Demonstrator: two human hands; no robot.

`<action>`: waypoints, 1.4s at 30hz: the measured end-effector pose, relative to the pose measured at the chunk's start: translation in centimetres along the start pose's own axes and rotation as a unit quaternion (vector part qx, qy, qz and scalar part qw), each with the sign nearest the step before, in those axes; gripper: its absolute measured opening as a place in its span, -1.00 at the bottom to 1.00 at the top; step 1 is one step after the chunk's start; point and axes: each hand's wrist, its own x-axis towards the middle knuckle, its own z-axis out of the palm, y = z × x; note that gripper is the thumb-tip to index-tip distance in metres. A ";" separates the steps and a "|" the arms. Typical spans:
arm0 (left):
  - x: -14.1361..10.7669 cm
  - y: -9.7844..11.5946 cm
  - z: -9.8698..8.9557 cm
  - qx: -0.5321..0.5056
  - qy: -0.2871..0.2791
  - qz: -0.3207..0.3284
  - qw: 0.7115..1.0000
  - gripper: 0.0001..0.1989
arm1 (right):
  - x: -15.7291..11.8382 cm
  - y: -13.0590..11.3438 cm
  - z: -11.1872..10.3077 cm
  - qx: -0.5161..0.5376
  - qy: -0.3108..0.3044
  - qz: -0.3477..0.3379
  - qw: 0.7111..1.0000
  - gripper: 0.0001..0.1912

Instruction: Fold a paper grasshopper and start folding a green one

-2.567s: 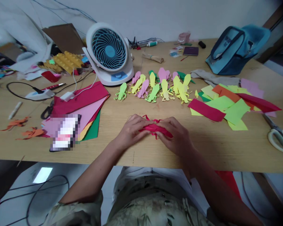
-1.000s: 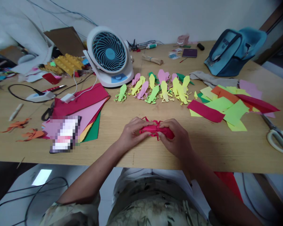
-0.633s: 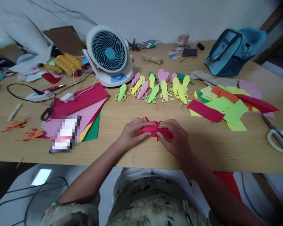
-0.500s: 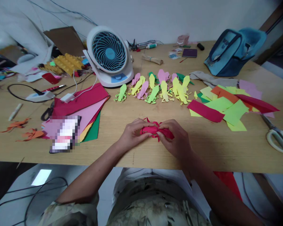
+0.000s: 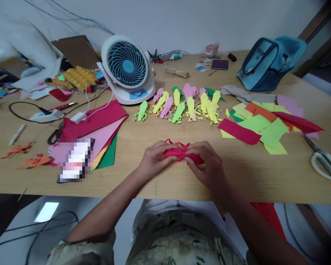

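A red folded paper figure with thin legs sticking out lies between my hands, near the front of the wooden table. My left hand pinches its left end between thumb and fingers. At its right end my right hand grips the paper, fingertips close to the figure's middle; part of the figure is hidden under these fingers. Beyond my hands stands a group of finished paper figures in yellow, green and pink, with similar thin legs. Two orange paper figures lie at the far left.
Coloured paper sheets lie left under a phone. More paper pieces and scissors are at the right. A fan and a blue bag stand at the back. A power strip with cables sits left.
My fingers have shifted slightly on the red paper figure, and more of its middle and its legs shows. Both hands keep their grip. The camera view has moved a little.
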 end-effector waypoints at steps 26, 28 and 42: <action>0.1 0.0 0.3 -0.055 -0.024 -0.058 0.997 -0.70 | -0.2 0.9 0.3 0.077 -0.021 0.177 0.981 -0.83; 0.1 0.0 0.6 -0.081 -0.015 -0.070 0.994 -0.71 | -0.2 1.0 0.3 0.100 -0.024 0.201 0.974 -0.85; -0.4 0.1 2.0 -0.170 0.010 -0.175 0.970 -0.66 | -0.3 0.9 0.1 0.139 -0.090 0.204 0.965 -0.65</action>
